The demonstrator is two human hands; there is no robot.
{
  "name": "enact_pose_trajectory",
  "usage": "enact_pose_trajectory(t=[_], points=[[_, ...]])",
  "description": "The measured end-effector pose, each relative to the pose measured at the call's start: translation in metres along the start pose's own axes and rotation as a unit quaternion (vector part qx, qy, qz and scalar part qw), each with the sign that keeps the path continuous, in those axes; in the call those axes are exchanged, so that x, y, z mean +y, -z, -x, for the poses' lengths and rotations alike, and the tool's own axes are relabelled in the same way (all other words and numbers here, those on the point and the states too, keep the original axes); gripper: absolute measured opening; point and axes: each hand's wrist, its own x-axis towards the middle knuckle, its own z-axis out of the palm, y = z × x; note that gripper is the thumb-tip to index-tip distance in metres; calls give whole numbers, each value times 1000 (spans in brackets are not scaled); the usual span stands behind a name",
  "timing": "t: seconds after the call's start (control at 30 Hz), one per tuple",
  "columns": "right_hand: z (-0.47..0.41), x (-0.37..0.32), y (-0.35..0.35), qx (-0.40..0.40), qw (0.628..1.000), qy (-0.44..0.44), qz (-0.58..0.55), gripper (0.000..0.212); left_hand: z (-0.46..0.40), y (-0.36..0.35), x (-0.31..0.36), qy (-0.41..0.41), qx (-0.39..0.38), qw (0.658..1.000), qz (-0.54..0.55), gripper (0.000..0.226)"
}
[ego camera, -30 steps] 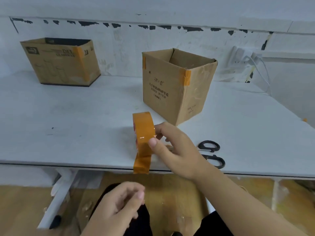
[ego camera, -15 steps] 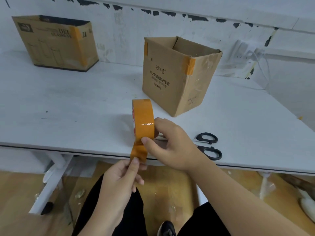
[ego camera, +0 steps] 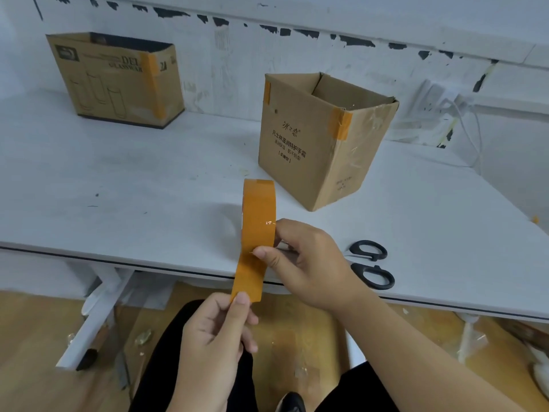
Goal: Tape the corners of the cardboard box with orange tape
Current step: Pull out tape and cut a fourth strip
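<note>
My right hand (ego camera: 309,263) clamped on tape roll (ego camera: 259,217), thumb pressing where strip (ego camera: 248,278) peels off; left hand (ego camera: 217,334) pinches strip's free end just below

Risk, my judgement: strip twists or folds sticky-side onto itself if left pull drifts sideways; thumb slip lets roll spin loose

Roll stands on edge, hole facing sideways; strip's long axis runs down from roll toward me

Cardboard box (ego camera: 320,138) beyond right hand, apart, open top up; scissors (ego camera: 371,267) just right of wrist

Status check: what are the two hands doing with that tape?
Right hand holds tape roll. Left hand pinches loose tape end. Box untouched, path clear.
</note>
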Motion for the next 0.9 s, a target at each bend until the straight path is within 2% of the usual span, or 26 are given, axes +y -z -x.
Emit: enact_pose_trajectory(t=[0.07, 0.17, 0.3, 0.43, 0.7, 0.9], points=[[-1, -1, -1, 5, 1000, 4, 21, 30, 6, -2, 0, -6, 3, 1000, 4, 32], [0, 1, -2, -3, 999, 15, 29, 25, 16, -1, 0, -5, 15, 1000, 11, 31], [-2, 3, -5, 1, 999, 20, 45, 29, 27, 5, 0, -9, 18, 1000, 4, 30], [-2, 2, -7, 23, 998, -4, 62, 34, 35, 9, -2, 9, 2, 1000, 7, 30], [-2, 4, -10, 14, 997, -45, 68, 29, 24, 14, -13, 28, -21, 999, 0, 33], [-1, 2, -10, 16, 996, -47, 77, 31, 16, 13, -27, 57, -9, 998, -10, 33]])
